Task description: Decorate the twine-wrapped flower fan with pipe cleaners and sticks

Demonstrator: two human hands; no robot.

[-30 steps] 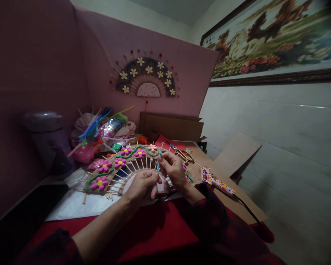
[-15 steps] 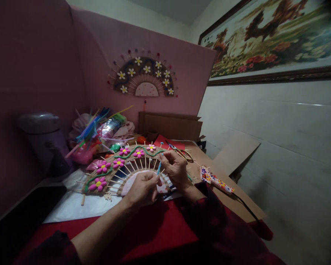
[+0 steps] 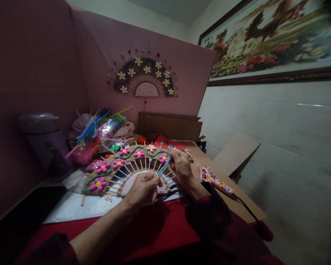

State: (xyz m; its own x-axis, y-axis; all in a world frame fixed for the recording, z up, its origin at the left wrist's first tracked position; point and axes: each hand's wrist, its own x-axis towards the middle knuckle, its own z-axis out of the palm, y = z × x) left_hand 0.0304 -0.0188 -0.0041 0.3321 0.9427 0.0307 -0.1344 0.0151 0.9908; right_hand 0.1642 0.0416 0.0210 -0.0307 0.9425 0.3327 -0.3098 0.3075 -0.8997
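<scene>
A strip of light blue modelling clay (image 3: 164, 166) runs slantwise between my two hands. The thumb and fingers of my left hand (image 3: 145, 185) pinch its lower end. My right hand (image 3: 180, 163) grips the upper end, its fingertips folded over it. Beneath and behind both hands lies a fan-shaped craft piece (image 3: 131, 152) of sticks and twine, decorated with pink flowers and a wavy green line. A small blue ball (image 3: 162, 143) tops one stick near my right hand. Part of the fan's right side is hidden by that hand.
Scissors (image 3: 173, 146) lie partly hidden behind my right hand. A flower-patterned glue gun (image 3: 216, 182) with a black cord rests on cardboard at the right. Craft supplies (image 3: 102, 132) are heaped at the back left, near a flask (image 3: 45, 143). A finished fan (image 3: 146, 75) hangs on the pink panel.
My right hand has moved right and slightly up, away from my left hand. The blue clay between them is stretched longer, and a pink flower behind it now shows.
</scene>
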